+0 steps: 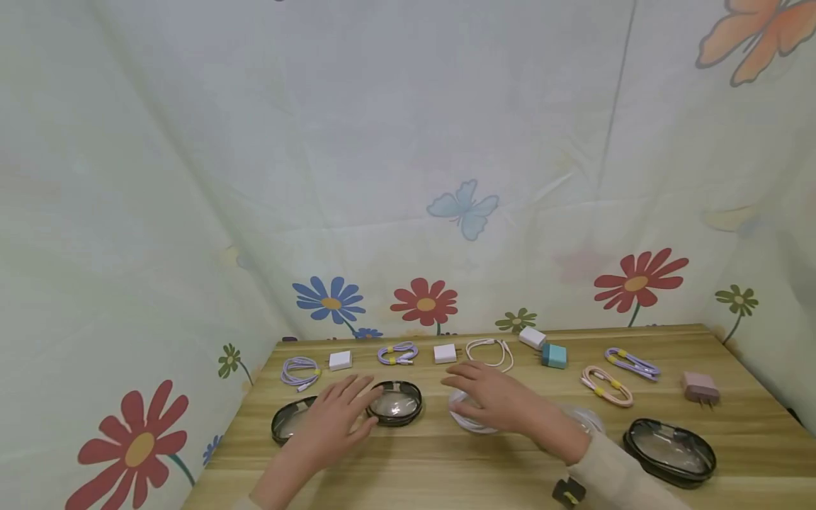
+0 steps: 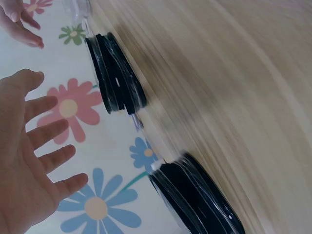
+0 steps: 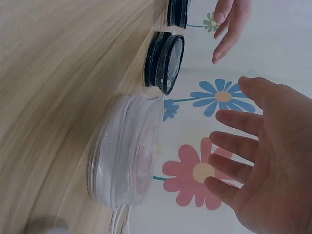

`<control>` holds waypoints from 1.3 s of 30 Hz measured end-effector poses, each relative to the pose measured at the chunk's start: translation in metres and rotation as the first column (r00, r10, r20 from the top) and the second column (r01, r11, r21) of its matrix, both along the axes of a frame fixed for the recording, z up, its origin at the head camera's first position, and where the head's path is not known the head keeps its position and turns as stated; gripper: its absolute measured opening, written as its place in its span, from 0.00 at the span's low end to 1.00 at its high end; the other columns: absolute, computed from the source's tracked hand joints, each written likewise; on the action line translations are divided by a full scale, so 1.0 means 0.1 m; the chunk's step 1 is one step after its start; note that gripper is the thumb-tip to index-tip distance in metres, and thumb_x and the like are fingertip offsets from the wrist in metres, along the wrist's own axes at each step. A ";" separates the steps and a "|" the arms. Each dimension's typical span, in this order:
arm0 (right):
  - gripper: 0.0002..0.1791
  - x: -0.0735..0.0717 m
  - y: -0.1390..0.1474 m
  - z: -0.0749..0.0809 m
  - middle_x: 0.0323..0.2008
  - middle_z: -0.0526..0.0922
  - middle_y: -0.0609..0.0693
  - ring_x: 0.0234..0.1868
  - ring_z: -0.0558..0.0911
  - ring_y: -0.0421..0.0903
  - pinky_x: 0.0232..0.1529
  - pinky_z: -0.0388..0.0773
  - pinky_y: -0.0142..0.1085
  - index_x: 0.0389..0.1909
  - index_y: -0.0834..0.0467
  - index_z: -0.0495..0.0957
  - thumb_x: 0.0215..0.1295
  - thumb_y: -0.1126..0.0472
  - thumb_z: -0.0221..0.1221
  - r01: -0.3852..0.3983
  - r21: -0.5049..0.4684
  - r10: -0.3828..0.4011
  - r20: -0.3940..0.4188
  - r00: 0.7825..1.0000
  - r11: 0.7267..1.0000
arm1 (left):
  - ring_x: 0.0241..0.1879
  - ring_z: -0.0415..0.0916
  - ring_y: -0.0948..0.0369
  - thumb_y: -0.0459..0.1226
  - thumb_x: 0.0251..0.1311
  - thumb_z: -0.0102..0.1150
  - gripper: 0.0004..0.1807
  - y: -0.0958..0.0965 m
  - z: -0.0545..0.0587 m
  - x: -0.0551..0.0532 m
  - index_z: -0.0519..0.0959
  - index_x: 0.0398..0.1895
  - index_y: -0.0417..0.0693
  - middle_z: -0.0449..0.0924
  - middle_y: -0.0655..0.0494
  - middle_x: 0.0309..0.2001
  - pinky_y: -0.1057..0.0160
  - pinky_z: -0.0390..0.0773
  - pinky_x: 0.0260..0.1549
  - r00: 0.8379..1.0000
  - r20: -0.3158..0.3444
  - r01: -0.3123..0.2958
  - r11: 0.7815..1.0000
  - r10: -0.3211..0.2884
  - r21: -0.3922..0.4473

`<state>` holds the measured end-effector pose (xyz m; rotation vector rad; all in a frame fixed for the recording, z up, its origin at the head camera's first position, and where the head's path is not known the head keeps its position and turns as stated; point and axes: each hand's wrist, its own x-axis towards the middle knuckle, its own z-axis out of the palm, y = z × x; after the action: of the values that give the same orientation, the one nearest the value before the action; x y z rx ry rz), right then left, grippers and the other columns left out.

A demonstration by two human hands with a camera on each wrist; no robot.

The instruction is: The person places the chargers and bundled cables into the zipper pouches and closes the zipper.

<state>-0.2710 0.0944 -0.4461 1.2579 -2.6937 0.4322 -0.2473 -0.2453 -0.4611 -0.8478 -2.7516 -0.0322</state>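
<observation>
In the head view my left hand [image 1: 334, 421] hovers with spread fingers over a black-rimmed clear case [image 1: 282, 423], partly hiding it. Just right of that hand is a second black-rimmed case [image 1: 395, 404]. My right hand [image 1: 497, 400] is held above a clear case with a white rim [image 1: 460, 419] and covers part of it. Another white-rimmed case [image 1: 591, 419] lies half hidden behind the right forearm. In the left wrist view the left hand [image 2: 29, 151] has straight, empty fingers; the right wrist view shows the right hand [image 3: 263, 151] likewise, apart from the white-rimmed case [image 3: 126, 151].
A third black-rimmed case [image 1: 672, 450] sits at the right. Along the back lie coiled cables, among them a purple one [image 1: 299, 372] and a pink one [image 1: 605, 386]. Charger plugs include a white [image 1: 341, 360], a teal [image 1: 554, 355] and a pink one [image 1: 700, 387]. A flowered cloth [image 1: 382, 177] surrounds the table.
</observation>
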 end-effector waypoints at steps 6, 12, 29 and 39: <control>0.26 -0.02 -0.08 -0.02 0.67 0.74 0.58 0.70 0.70 0.59 0.69 0.66 0.55 0.66 0.59 0.75 0.76 0.47 0.54 -0.003 0.002 0.003 -0.009 1.000 1.000 | 0.70 0.66 0.43 0.51 0.69 0.61 0.27 -0.12 0.01 0.04 0.75 0.68 0.56 0.69 0.50 0.72 0.39 0.66 0.66 1.000 -0.020 -0.020 1.000 0.020 0.000; 0.26 -0.02 -0.18 -0.04 0.68 0.73 0.56 0.70 0.69 0.57 0.69 0.66 0.54 0.68 0.57 0.75 0.77 0.47 0.53 0.002 -0.001 -0.002 0.012 1.000 1.000 | 0.68 0.67 0.43 0.49 0.66 0.64 0.26 -0.20 0.03 0.06 0.77 0.66 0.54 0.71 0.49 0.70 0.37 0.67 0.64 0.997 -0.054 -0.049 0.999 0.050 0.017; 0.28 -0.05 -0.43 -0.12 0.70 0.71 0.53 0.73 0.66 0.54 0.72 0.63 0.49 0.69 0.54 0.73 0.77 0.43 0.52 0.011 -0.008 -0.011 0.067 0.998 1.000 | 0.69 0.66 0.42 0.49 0.69 0.62 0.25 -0.47 -0.11 0.02 0.77 0.67 0.56 0.71 0.49 0.70 0.35 0.67 0.63 0.986 0.026 -0.165 0.986 0.165 0.002; 0.28 -0.04 -0.47 -0.12 0.71 0.71 0.51 0.73 0.66 0.52 0.73 0.63 0.48 0.70 0.53 0.73 0.77 0.43 0.52 0.015 -0.008 -0.015 0.068 0.998 1.000 | 0.69 0.66 0.40 0.43 0.64 0.67 0.26 -0.69 -0.19 -0.02 0.78 0.65 0.51 0.71 0.46 0.69 0.33 0.68 0.60 0.983 0.037 -0.181 0.984 0.181 0.000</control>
<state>-0.2754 0.0477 -0.4585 1.2418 -2.7524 0.4935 -0.2490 -0.3140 -0.4802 -0.5992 -2.8509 -0.0176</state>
